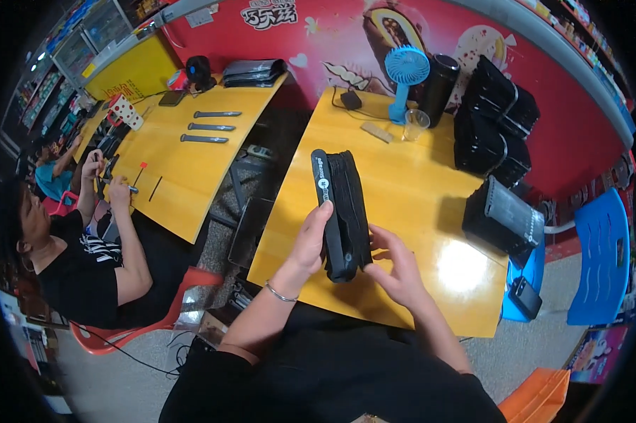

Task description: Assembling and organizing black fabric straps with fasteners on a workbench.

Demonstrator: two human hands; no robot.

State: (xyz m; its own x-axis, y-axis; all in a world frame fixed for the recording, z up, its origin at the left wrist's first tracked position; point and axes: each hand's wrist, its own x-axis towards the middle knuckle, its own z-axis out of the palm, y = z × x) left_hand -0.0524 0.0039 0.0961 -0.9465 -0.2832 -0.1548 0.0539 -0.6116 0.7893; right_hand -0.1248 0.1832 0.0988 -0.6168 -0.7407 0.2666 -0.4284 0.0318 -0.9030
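Note:
A thick bundle of flat black straps (pixel 351 211) is held upright above the near part of the yellow table in front of me. Pale lettering runs along its left face. My left hand (pixel 309 240) grips it from the left, the thumb lying on that face and the other fingers hidden behind. At the lower right edge my right hand (pixel 399 271) holds the bundle between thumb and curled fingers, some fingertips out of sight behind it. A metal bangle (pixel 281 292) circles my left wrist.
The yellow table (pixel 300 204) carries a blue fan (pixel 407 70), black cylinder (pixel 441 88), clear cup (pixel 416 123) and several black bundles (pixel 498 120). Another bundle (pixel 505 215) overhangs its right edge by a blue chair (pixel 600 261). A co-worker (pixel 85 261) sits at the left table with straps (pixel 208 127).

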